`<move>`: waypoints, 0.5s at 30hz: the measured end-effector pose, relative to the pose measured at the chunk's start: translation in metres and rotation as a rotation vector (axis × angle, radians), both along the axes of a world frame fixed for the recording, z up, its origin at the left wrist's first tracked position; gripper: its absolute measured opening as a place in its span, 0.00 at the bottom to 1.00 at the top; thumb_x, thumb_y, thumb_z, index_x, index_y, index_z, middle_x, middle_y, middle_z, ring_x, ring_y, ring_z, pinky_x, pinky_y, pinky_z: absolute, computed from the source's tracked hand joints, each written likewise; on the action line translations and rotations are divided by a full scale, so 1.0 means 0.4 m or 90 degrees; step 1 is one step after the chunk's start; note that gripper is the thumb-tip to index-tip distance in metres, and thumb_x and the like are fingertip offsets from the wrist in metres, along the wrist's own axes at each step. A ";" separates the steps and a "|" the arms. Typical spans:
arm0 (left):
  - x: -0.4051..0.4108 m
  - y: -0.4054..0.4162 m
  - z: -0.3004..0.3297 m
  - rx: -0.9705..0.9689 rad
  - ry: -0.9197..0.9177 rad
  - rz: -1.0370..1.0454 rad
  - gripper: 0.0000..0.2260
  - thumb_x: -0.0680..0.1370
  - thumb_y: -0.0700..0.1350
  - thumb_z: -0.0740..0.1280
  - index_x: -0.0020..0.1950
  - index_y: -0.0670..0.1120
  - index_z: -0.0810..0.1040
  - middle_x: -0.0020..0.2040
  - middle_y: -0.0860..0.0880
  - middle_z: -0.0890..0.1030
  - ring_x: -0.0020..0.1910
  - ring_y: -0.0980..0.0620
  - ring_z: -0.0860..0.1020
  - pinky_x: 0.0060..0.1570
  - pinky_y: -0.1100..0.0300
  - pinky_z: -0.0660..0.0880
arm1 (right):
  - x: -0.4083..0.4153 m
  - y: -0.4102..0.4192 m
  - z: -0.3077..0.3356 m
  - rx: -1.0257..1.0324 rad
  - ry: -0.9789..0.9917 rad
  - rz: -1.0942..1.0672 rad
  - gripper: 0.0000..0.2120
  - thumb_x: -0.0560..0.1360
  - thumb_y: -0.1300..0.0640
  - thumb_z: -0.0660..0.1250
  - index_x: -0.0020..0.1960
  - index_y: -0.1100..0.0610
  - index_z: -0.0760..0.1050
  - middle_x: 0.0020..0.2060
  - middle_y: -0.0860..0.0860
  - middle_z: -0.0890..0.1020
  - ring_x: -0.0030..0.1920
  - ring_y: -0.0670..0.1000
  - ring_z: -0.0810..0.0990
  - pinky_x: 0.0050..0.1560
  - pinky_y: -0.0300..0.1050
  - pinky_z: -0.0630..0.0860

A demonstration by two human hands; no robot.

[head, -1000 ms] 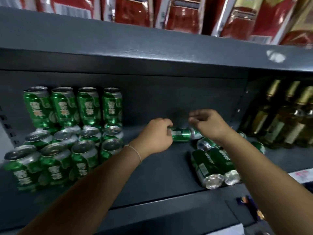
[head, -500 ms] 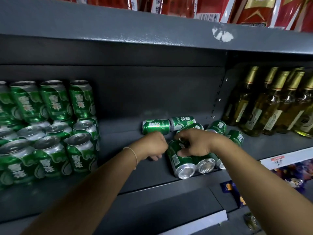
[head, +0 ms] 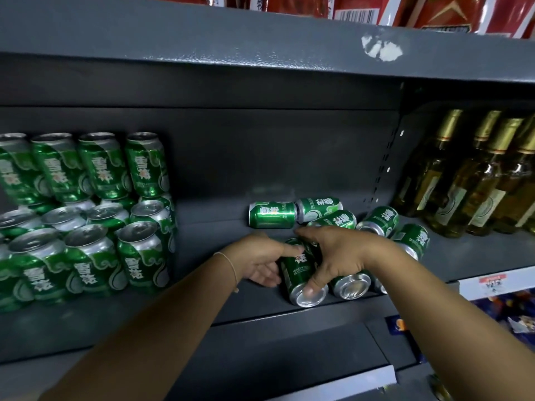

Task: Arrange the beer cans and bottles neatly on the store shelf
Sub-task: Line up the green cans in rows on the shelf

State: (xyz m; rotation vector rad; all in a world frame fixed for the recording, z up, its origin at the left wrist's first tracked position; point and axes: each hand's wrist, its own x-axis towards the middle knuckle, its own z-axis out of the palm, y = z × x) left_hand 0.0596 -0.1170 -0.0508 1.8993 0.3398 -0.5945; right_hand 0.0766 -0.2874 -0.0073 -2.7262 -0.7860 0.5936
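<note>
Half a second back my hands were only bunched over the heap of fallen cans; now both have closed in on one of them, the green aluminium beer can [head: 299, 270] lying on its side nearest the front of the dark grey metal shelf [head: 318, 331], its silver end facing me. My right hand [head: 338, 256] is draped over it from above and the right, fingers curled around its body and the thumb pressed on the rim of the silver end. My left hand [head: 260, 263] has come in from the left, the thumb laid on the upper green wall and the fingers tucked low along its side, so the can sits pinched between the two hands. I judge this as the pick being secured: this can is the next one to be stood up, though it is not yet lifted off the board. Touching it on the right lies a second toppled can [head: 350, 285], partly under my right wrist, and I would guess it may roll once its neighbour goes. Further back, several more tipped cans [head: 272, 214] lie scattered against the rear panel, well apart from the tidy block of upright green cans [head: 95, 227] stacked two tiers high at the left. That block, with bare shelf between it and my hands, looks like the destination. The gold-capped glass bottles [head: 469, 180] stand in a row at the far right.
</note>
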 end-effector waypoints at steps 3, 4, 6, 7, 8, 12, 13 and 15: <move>0.003 -0.013 -0.001 0.016 0.005 0.013 0.24 0.71 0.59 0.72 0.57 0.42 0.77 0.54 0.38 0.81 0.42 0.46 0.80 0.33 0.60 0.78 | 0.005 -0.003 -0.004 0.009 0.004 -0.006 0.63 0.57 0.43 0.84 0.81 0.50 0.48 0.78 0.45 0.59 0.76 0.48 0.62 0.71 0.38 0.62; 0.003 -0.017 -0.001 0.013 0.005 0.022 0.22 0.71 0.58 0.72 0.55 0.42 0.77 0.52 0.39 0.81 0.42 0.46 0.80 0.34 0.59 0.78 | 0.008 -0.005 -0.005 0.013 0.007 -0.006 0.64 0.56 0.43 0.84 0.81 0.50 0.49 0.78 0.45 0.60 0.76 0.48 0.62 0.72 0.39 0.63; 0.000 -0.024 -0.002 -0.018 0.008 0.047 0.16 0.72 0.54 0.72 0.49 0.42 0.77 0.45 0.41 0.81 0.40 0.47 0.80 0.36 0.58 0.78 | 0.016 -0.012 -0.011 0.021 0.016 -0.008 0.64 0.56 0.43 0.84 0.81 0.50 0.49 0.78 0.45 0.61 0.76 0.47 0.63 0.72 0.40 0.63; -0.002 -0.025 -0.002 -0.038 0.011 0.059 0.14 0.73 0.52 0.72 0.47 0.43 0.77 0.43 0.42 0.80 0.39 0.48 0.79 0.38 0.57 0.78 | 0.017 -0.013 -0.011 0.029 0.025 -0.009 0.64 0.56 0.43 0.84 0.81 0.51 0.49 0.78 0.45 0.61 0.76 0.47 0.63 0.71 0.38 0.63; -0.002 -0.025 -0.004 -0.054 0.014 0.068 0.12 0.73 0.51 0.72 0.45 0.44 0.76 0.42 0.42 0.79 0.38 0.48 0.79 0.39 0.56 0.78 | 0.017 -0.015 -0.010 0.042 0.032 -0.007 0.63 0.57 0.44 0.84 0.81 0.51 0.48 0.78 0.45 0.61 0.76 0.47 0.62 0.70 0.36 0.62; 0.000 -0.006 -0.005 -0.103 -0.003 0.106 0.10 0.73 0.49 0.72 0.46 0.44 0.76 0.42 0.43 0.80 0.40 0.48 0.79 0.46 0.54 0.78 | 0.023 -0.010 -0.007 0.119 0.055 -0.029 0.62 0.59 0.45 0.84 0.81 0.52 0.50 0.77 0.45 0.61 0.76 0.46 0.62 0.67 0.34 0.59; 0.000 0.002 -0.005 -0.113 -0.016 0.121 0.10 0.73 0.48 0.73 0.47 0.44 0.76 0.43 0.43 0.80 0.41 0.48 0.80 0.48 0.53 0.79 | 0.027 -0.004 -0.010 0.138 0.060 -0.036 0.61 0.57 0.44 0.84 0.80 0.52 0.52 0.77 0.45 0.63 0.76 0.47 0.63 0.68 0.35 0.61; -0.003 0.018 -0.002 -0.131 -0.053 0.158 0.10 0.72 0.47 0.74 0.46 0.44 0.77 0.42 0.43 0.81 0.41 0.47 0.80 0.49 0.52 0.79 | 0.037 0.010 -0.025 0.164 0.066 -0.048 0.58 0.53 0.41 0.84 0.76 0.51 0.61 0.72 0.46 0.71 0.72 0.49 0.70 0.70 0.42 0.67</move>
